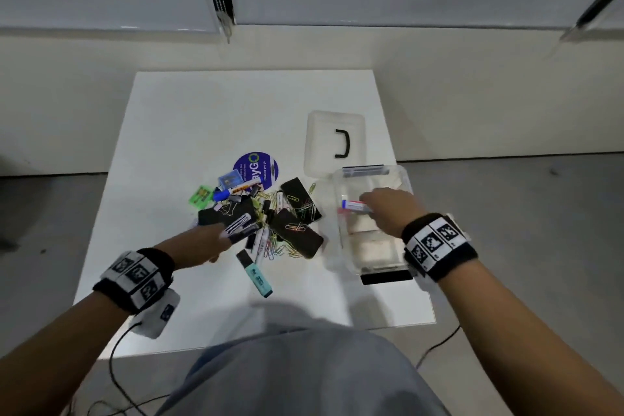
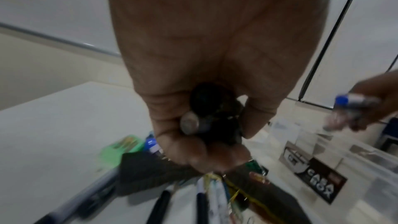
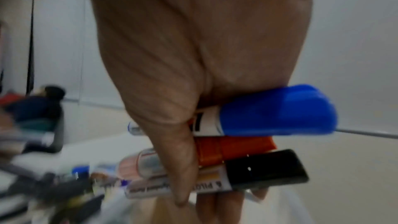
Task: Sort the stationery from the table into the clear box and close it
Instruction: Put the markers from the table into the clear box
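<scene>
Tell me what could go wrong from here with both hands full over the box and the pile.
The right hand grips three markers in one bunch above the clear box; released together, one might bounce out or land crosswise on a divider. The left hand holds several dark items, blurred, above the pile; lifting could drag the loose paper clips along. The teal highlighter lies nearest the table's front edge and could be knocked off.

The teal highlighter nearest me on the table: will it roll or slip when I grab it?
The teal highlighter looks flat-sided and stubby, so it probably slides rather than rolls. Its plastic body seems smooth, so pinch it across the barrel. It lies apart from the paper clips on bare table, so it should lift without snagging.
</scene>
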Demonstrator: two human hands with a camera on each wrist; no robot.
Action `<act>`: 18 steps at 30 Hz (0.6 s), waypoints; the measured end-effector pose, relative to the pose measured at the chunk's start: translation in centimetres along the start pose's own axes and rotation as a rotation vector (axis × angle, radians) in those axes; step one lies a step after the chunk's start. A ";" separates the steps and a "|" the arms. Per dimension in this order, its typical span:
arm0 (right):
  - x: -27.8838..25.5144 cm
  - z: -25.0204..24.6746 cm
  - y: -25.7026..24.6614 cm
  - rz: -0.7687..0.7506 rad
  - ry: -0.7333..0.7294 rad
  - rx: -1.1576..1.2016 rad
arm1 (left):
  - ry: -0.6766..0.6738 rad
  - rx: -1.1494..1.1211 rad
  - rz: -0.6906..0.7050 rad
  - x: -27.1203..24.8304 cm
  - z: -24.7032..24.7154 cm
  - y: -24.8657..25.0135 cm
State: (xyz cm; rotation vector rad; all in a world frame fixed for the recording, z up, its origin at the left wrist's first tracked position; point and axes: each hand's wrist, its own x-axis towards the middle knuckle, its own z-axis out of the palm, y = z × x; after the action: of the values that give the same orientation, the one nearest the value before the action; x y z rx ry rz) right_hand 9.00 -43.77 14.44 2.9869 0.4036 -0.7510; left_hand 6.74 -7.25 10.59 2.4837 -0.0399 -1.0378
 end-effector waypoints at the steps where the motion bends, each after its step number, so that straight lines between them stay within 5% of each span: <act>1: 0.0 0.5 1.2 0.042 -0.061 -0.074 | -0.038 -0.025 0.006 0.2 0.0 1.3; 6: 1.7 3.6 1.9 -0.020 -0.204 -0.159 | -0.030 -0.103 0.224 1.4 1.3 9.2; 11: 2.9 4.4 2.3 -0.064 -0.176 0.180 | -0.019 0.088 0.330 3.5 2.9 15.8; 16: -0.1 5.9 6.0 0.263 0.349 0.442 | 0.033 0.308 0.372 5.8 4.0 19.0; 18: -0.8 7.1 6.4 0.396 0.329 0.499 | 0.023 0.403 0.398 6.4 4.6 20.2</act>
State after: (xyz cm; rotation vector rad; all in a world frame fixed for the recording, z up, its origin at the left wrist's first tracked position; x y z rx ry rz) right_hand 6.73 -50.82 8.32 3.4837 -0.4348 -0.3590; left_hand 11.08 -28.48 11.74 2.6739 -0.7730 -0.8932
